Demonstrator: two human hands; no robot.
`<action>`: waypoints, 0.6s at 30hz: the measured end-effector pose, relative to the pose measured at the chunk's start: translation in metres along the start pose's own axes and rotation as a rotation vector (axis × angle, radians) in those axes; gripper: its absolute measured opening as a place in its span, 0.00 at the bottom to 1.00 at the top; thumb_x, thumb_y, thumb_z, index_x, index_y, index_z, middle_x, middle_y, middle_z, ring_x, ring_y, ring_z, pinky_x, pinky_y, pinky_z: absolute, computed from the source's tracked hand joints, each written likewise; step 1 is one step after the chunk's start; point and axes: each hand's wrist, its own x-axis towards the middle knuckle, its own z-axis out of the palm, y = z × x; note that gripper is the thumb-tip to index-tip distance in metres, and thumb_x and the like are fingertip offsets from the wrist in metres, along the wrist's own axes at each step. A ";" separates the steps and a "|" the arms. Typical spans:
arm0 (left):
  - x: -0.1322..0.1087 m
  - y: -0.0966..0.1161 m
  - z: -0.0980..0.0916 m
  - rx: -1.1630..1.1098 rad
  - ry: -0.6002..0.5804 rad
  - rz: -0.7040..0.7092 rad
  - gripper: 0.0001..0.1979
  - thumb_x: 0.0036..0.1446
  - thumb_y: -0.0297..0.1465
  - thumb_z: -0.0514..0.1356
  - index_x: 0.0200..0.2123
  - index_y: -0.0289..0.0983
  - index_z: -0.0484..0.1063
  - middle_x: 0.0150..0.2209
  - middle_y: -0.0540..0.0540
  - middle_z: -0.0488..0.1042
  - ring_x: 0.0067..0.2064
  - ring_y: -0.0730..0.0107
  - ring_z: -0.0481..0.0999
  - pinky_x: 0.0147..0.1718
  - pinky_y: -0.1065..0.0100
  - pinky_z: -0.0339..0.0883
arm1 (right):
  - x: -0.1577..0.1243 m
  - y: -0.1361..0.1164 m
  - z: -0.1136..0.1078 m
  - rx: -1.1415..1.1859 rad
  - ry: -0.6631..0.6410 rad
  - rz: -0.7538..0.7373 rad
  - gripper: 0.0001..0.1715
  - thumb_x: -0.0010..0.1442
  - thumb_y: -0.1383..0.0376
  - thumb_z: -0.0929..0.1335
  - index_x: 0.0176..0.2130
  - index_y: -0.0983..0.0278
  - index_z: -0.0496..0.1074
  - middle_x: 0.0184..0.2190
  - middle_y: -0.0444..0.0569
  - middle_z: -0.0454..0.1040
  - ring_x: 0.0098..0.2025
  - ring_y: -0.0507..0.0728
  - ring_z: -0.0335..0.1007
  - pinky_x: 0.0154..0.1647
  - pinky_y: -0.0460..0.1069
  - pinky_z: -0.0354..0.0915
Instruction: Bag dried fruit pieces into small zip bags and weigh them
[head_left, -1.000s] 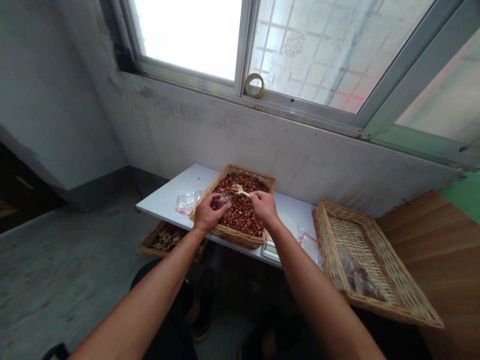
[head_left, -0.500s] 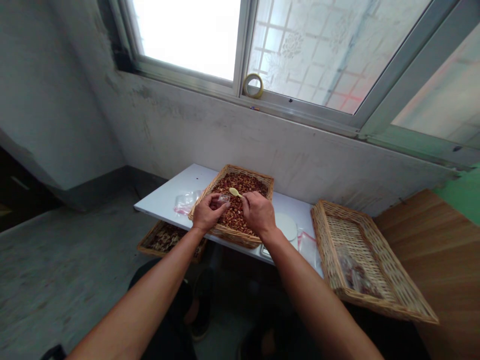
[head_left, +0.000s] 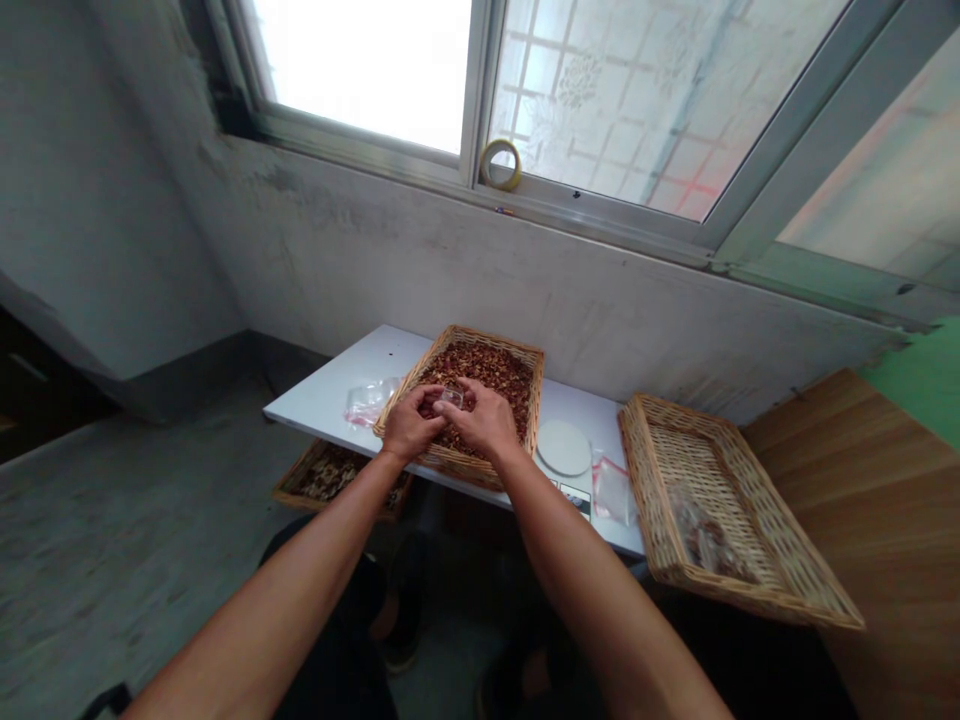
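Note:
A wicker basket [head_left: 538,385] full of reddish-brown dried pieces [head_left: 487,365] stands on the white table. Over its front left part, my left hand [head_left: 411,424] is closed on a small clear plastic bag [head_left: 452,397]. My right hand [head_left: 485,418] meets it from the right, its fingers closed on the other side of the same bag. The pale spoon is not visible. Flat clear bags [head_left: 369,401] lie on the table left of the basket.
A white round scale [head_left: 564,448] and red-edged bags [head_left: 613,490] are right of the basket. Farther right, a tilted wicker tray [head_left: 652,520] holds filled bags [head_left: 709,545]. Another basket [head_left: 300,495] sits below the table. Tape [head_left: 500,165] rests on the windowsill.
My right hand has moved left and down to my left hand and now grips the bag. The pale spoon it held is no longer visible. More of the scale shows.

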 end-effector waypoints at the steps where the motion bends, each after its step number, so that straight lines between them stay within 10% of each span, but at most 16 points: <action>1: 0.000 0.000 -0.001 -0.016 -0.013 0.002 0.28 0.46 0.39 0.71 0.50 0.36 0.73 0.41 0.42 0.81 0.40 0.60 0.82 0.43 0.60 0.77 | 0.004 -0.003 0.003 0.002 -0.004 0.035 0.38 0.57 0.47 0.73 0.62 0.57 0.69 0.49 0.52 0.79 0.48 0.60 0.76 0.51 0.52 0.67; 7: 0.004 0.000 -0.009 -0.062 -0.163 -0.018 0.39 0.43 0.39 0.74 0.58 0.36 0.68 0.41 0.42 0.80 0.43 0.59 0.82 0.45 0.57 0.76 | 0.019 0.013 0.010 0.136 0.004 0.179 0.12 0.59 0.62 0.70 0.43 0.60 0.81 0.39 0.48 0.83 0.40 0.55 0.77 0.45 0.47 0.68; 18: 0.007 -0.003 -0.012 0.132 -0.128 0.006 0.24 0.56 0.46 0.64 0.51 0.38 0.77 0.38 0.44 0.82 0.39 0.60 0.80 0.41 0.62 0.74 | 0.007 0.078 -0.049 0.658 0.170 0.360 0.22 0.47 0.58 0.73 0.41 0.67 0.80 0.33 0.49 0.81 0.31 0.53 0.74 0.33 0.46 0.68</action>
